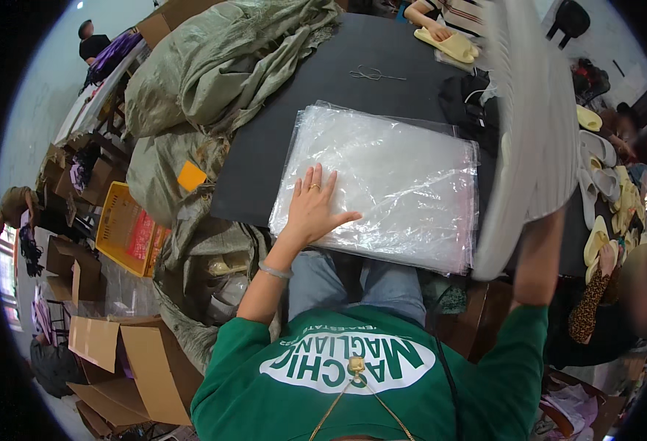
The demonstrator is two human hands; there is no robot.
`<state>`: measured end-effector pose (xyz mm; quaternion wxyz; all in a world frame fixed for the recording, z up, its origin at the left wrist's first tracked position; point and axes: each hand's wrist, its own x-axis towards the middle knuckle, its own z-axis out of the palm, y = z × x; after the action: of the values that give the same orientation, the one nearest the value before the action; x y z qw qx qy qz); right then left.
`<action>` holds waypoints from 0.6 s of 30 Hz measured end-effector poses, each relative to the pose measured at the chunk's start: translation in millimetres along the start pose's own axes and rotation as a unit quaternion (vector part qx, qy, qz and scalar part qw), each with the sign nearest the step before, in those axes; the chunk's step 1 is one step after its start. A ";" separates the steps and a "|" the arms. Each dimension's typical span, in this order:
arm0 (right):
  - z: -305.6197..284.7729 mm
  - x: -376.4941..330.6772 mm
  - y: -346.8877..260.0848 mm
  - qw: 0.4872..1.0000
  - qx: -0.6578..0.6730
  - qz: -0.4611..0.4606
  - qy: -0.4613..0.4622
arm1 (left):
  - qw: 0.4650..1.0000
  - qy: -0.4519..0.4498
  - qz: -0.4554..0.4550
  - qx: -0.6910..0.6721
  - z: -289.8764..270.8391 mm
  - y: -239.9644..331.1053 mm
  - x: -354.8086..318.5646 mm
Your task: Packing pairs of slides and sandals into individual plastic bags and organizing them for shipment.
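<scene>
A stack of clear plastic bags lies on the dark table in front of me. My left hand rests flat on the stack's left part, fingers spread, a ring on one finger. On the right, a large whitish, streaked sheet is raised upright close to the view. Motion blurs it, and I cannot make out its exact kind. My right forearm reaches up behind its lower edge, with only the wrist area of my right hand showing. The sheet hides the fingers of that hand.
Large green woven sacks lie along the table's left side. A yellow basket and open cardboard boxes stand at left. A thin cord lies on the black table. Co-workers handle yellow slippers at the far side and right.
</scene>
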<state>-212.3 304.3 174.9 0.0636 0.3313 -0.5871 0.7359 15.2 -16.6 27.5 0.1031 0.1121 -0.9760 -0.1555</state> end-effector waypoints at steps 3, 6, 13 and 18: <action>165.3 -18.1 3.3 0.959 -0.245 -0.066 -0.126 | 0.999 -0.035 -0.005 0.026 9.9 -19.2 -10.1; 251.9 -50.8 24.0 0.979 -0.087 0.074 -0.168 | 0.890 -0.003 0.003 -0.455 44.8 -45.1 -20.2; 232.4 -107.9 112.3 0.883 -0.416 0.087 -0.198 | 0.898 0.039 -0.052 -0.435 75.1 -65.0 -19.0; 158.7 -93.0 124.6 0.806 -0.563 0.132 -0.127 | 0.997 0.052 -0.023 0.058 28.2 -19.9 -11.0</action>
<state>-135.0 150.2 34.7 0.0659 0.2468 -0.9394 0.2288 22.8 -24.4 -7.1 0.1429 0.1483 -0.9739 -0.0950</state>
